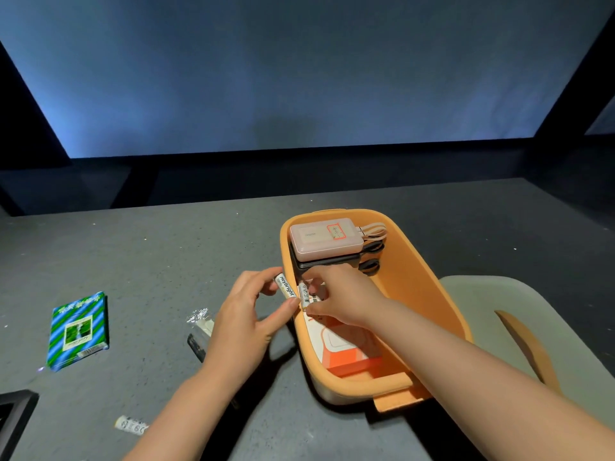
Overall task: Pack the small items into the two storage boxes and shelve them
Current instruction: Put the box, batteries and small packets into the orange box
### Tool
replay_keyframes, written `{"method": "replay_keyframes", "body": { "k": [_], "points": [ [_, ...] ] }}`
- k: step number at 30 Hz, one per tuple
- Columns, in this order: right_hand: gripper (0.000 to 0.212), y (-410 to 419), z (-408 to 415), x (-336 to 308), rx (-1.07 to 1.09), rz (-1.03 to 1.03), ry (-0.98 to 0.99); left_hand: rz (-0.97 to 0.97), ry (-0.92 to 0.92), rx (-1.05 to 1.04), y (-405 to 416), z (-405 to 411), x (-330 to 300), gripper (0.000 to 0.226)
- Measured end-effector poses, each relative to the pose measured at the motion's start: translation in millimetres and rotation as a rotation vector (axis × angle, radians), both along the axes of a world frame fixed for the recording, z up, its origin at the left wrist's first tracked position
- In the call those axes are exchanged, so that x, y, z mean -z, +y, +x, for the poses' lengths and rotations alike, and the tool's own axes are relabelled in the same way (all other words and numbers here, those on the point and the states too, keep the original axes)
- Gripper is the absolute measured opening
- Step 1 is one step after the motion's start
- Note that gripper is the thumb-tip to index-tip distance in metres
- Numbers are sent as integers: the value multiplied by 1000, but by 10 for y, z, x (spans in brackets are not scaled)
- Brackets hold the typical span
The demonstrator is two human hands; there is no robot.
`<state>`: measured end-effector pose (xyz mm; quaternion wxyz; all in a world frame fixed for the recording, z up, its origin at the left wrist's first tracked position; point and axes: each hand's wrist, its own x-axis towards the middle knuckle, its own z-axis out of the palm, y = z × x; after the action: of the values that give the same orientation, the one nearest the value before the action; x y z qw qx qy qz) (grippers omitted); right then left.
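Observation:
An orange storage box (429,287) stands on the grey table. Inside it lie a pale pink power bank (324,235) with cables on a dark device, and an orange-and-white carton (346,351). My left hand (248,314) pinches a white battery (285,285) marked Heybright beside the box's left rim. My right hand (339,299) reaches over that rim and holds other white batteries (304,294) just inside the box. Another battery (130,424) lies loose on the table near my left forearm.
A green-and-blue striped packet (79,331) lies at the left. A clear wrapper (201,319) and a small dark object (196,346) sit by my left wrist. A pale grey-green lid or box (499,314) with a wooden handle lies right of the orange box. A black frame corner (13,414) shows at bottom left.

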<state>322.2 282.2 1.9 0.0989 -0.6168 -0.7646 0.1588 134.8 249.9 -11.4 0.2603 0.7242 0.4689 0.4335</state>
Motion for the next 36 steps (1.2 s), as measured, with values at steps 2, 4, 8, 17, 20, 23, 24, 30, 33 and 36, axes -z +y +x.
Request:
{"method": "replay_keyframes", "body": {
  "k": [2,4,8,17,20,23,24,30,33,36],
  "points": [
    [52,-54,74,-70,45,13,49,-2,9,39,7,36,-30,44],
    [41,-153,135,-165,113,69,185,10,24,82,16,51,-55,48],
    [17,-470,66,-361,195,-18,775,17,87,164,57,91,-81,53],
    [19,-406,105,-256,446,-191,828,139,335,125,108,210,-84,66],
    [13,-207,189,-145,523,-110,476,100,214,-17,98,149,-21,56],
    [15,-87,138,-86,462,-119,180,53,117,-92,67,98,65,46],
    [15,-72,107,-80,438,-136,149,34,100,-92,52,93,89,45],
    [22,-45,1,-4,390,-181,253,29,31,-109,-7,59,145,34],
    [29,-37,-86,10,356,-163,225,10,1,-111,-23,62,167,33],
    [31,-19,-160,16,336,-163,232,-11,-4,-87,-35,76,192,38]
  ]
}}
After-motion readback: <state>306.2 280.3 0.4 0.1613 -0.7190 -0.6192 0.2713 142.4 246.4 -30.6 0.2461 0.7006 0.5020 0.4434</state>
